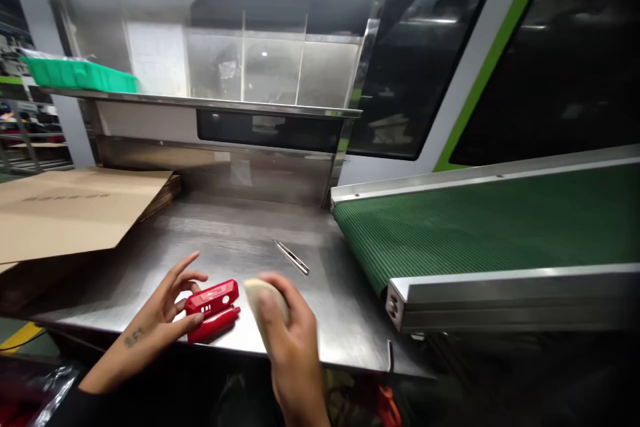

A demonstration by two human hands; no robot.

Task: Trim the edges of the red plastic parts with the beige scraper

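Roughly, the step: as I read it from my remote seat, the work was at the handling of the red part (213, 310), with one hand steadying it and the other bringing a pale pad (264, 295) up to it.
Left hand (163, 312): it lay low over the steel table (345, 320), palm turned inward, wrist bent and forearm coming in from the lower left.
Left grip: wide and loose. The thumb rested along the part's near edge and the fingers (186, 265) were fanned above it, so it pinned the part rather than clasped it.
Right hand (293, 343): it came in from below, knuckles up, blurred with motion.
Right grip: closed around the pale pad, which poked out past the fingertips. I could not tell what the pad was made of.
Red part: it sat flat on the table between the two grips, touching the left thumb and just left of the pad. It looked like two red pieces side by side.
Next move, my judgement: it called for firmer pinning on the left, so the part would not skid on the smooth steel when the pad met it.
Beyond the right grip: thin metal tweezers (291, 257) lay untouched, and a green conveyor belt (490, 227) stood farther right.
Beyond the left grip: flat cardboard (65, 210).
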